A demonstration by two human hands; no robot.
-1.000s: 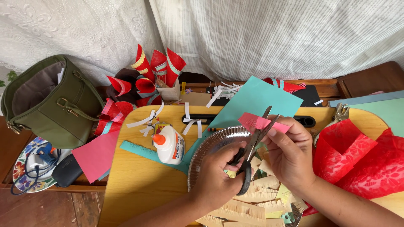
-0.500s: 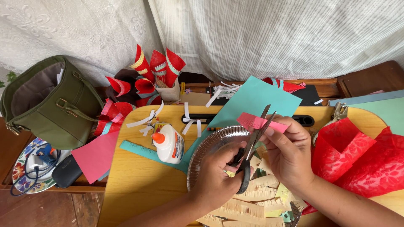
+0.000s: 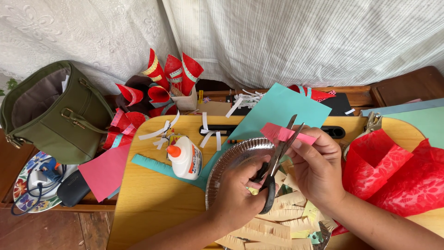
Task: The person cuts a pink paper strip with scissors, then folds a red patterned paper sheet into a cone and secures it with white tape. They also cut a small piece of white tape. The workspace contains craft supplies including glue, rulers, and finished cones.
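**Two hands snipping a pink paper strip with scissors**

The left hand [image 3: 238, 194] is gripping the black-handled metal scissors [image 3: 276, 159], its fingers closed through the handle loops. The blades are standing slightly parted and pointing up and away from the person, with the small pink paper strip [image 3: 286, 134] sitting between them near the tips. The right hand [image 3: 317, 169] is pinching the right end of that strip, its grip closed on the paper with thumb and fingertips, just beside the blades.

Directly beneath both grips, a round silver foil plate [image 3: 231, 159] is lying on the yellow wooden bench [image 3: 148, 203]. Below the hands, nearer the person, fringed cream paper pieces [image 3: 273, 222] are piling up. Beyond the scissor tips, a sheet of teal paper [image 3: 277, 109] is resting flat. Left of the left-hand grip, a white glue bottle with an orange cap [image 3: 185, 159] is lying on its side. Right of the right-hand grip, crumpled red patterned tissue [image 3: 397, 171] is spreading over the bench edge. Far left, an olive green handbag [image 3: 55, 111] is sitting open.
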